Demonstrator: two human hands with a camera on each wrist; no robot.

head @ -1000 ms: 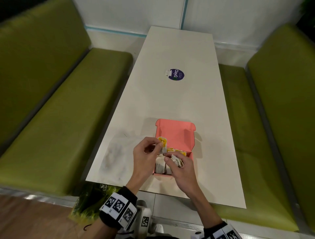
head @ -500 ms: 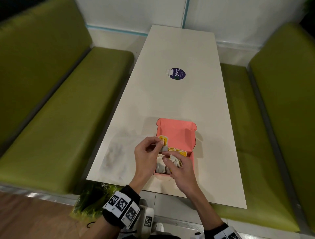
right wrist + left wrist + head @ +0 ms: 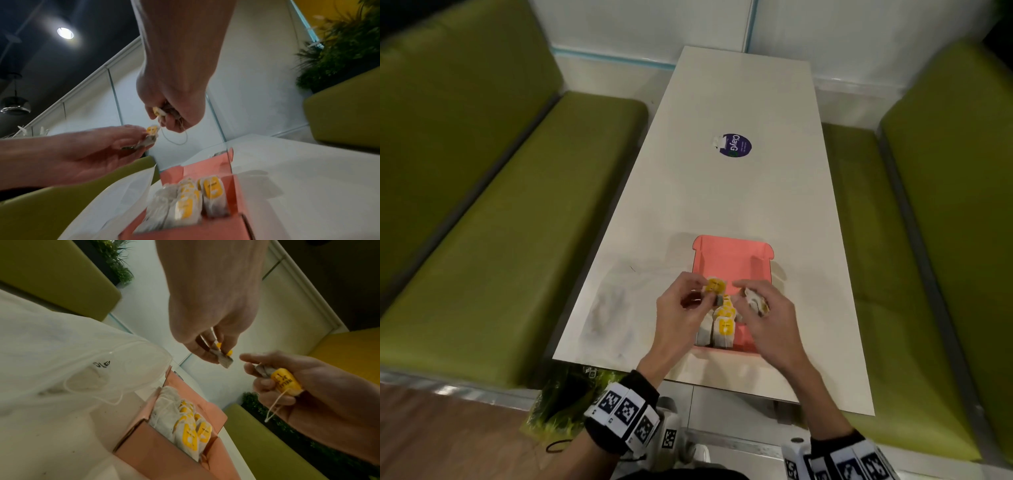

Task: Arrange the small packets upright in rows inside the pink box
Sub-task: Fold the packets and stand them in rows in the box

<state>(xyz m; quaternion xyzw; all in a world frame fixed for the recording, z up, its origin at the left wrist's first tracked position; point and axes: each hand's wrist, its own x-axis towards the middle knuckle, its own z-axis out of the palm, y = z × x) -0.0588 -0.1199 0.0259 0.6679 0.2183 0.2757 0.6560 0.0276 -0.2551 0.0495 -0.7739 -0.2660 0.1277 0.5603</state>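
The pink box [image 3: 726,256] lies near the table's front edge with its lid open, and several white packets with yellow tags [image 3: 722,329] stand upright in its left half. Just above it, my left hand [image 3: 706,292] pinches one packet [image 3: 715,285] by its yellow-tagged end. In the left wrist view, that packet [image 3: 223,360] hangs from the fingertips. To its right, my right hand [image 3: 743,295] grips a small bunch of packets [image 3: 756,302], one string dangling [image 3: 272,408]. The box's right half shows bare pink floor [image 3: 234,191].
A clear plastic bag [image 3: 61,353] lies flat on the white table [image 3: 722,192] left of the box. A round dark sticker [image 3: 735,145] sits mid-table. Green benches [image 3: 500,240] flank both sides.
My right hand has lifted out of the box with its bunch of packets and moved up beside the left. The left hand keeps pinching its packet, slightly higher.
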